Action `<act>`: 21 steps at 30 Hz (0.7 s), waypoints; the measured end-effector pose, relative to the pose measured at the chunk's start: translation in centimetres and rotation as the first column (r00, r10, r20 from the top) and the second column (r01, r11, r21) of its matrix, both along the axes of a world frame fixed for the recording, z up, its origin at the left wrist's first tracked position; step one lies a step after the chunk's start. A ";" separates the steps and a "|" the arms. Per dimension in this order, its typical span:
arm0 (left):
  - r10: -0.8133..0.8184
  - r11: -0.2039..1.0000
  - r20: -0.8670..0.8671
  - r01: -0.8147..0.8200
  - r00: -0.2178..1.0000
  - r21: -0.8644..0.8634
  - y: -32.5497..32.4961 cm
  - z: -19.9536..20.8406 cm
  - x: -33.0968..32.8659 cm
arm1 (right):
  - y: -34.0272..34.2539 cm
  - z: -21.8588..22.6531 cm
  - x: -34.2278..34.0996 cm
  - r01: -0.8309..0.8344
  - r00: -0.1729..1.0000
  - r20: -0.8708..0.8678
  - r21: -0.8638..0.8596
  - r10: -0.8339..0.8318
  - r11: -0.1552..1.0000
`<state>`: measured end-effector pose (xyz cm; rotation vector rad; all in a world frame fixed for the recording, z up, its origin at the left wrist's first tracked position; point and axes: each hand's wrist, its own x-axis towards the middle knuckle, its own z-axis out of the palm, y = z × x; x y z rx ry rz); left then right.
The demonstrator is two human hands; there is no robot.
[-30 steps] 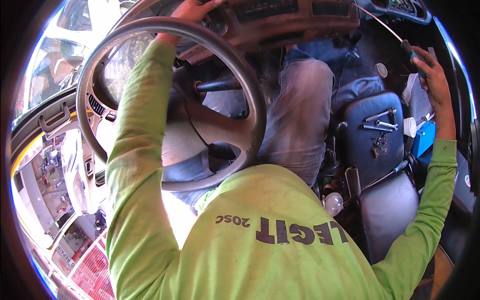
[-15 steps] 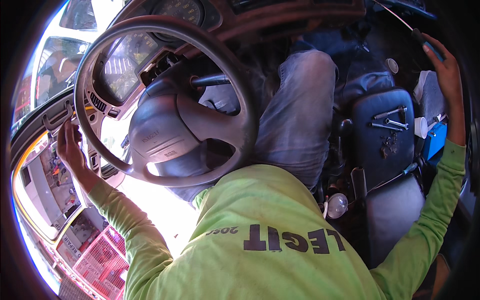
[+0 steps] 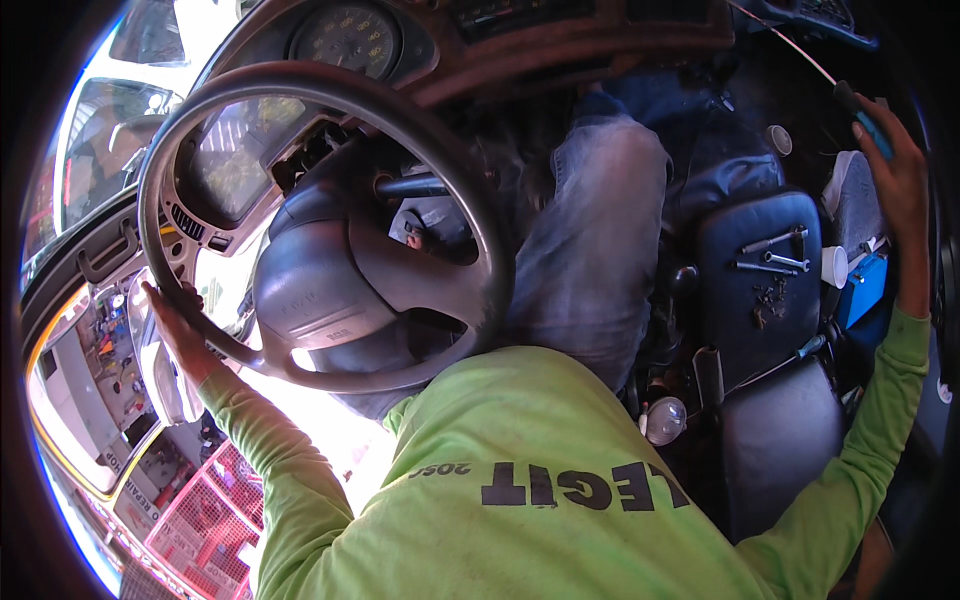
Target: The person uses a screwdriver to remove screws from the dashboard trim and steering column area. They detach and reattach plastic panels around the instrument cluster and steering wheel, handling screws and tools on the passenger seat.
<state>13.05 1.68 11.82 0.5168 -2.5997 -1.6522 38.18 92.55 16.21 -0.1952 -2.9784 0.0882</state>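
My left hand (image 3: 182, 338) is at the left rim of the steering wheel (image 3: 300, 374), its fingers showing on both sides of the rim and closed around it. Far off to the right, my right hand (image 3: 902, 165) grips a long screwdriver (image 3: 873, 132) by its blue and black handle. The thin shaft points up and left toward the dashboard. On the dark seat (image 3: 735, 318) between my leg and right arm lie several wrenches (image 3: 775, 240) and a scatter of small metal fasteners (image 3: 770, 300).
Beside the seat stand a white cup (image 3: 834, 267) and a blue box (image 3: 862, 290). Another long screwdriver (image 3: 812, 346) lies behind the wrenches. A gear lever (image 3: 683, 278) rises right of my leg. The dashboard (image 3: 560, 60) spans the front; a door handle (image 3: 105, 252) is at left.
My left hand has come down from beside the door handle onto the wheel rim. The right hand has dropped slightly with the screwdriver. The whole view has shifted a little.
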 end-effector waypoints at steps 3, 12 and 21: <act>0.045 0.999 -0.021 -0.045 0.999 0.020 0.6 0.0 0.2 | -1.4 0.1 0.0 0.087 0.996 0.004 -0.044 -0.086 0.995; -0.012 0.999 -0.028 0.013 1.000 0.031 -0.9 -0.5 -0.4 | -2.6 1.4 -1.4 0.139 0.990 0.003 -0.040 -0.139 0.990; -0.156 0.843 -0.505 -0.152 0.849 -0.515 3.5 1.0 2.9 | -10.2 3.1 4.9 0.188 0.869 -0.341 -0.441 -0.357 0.878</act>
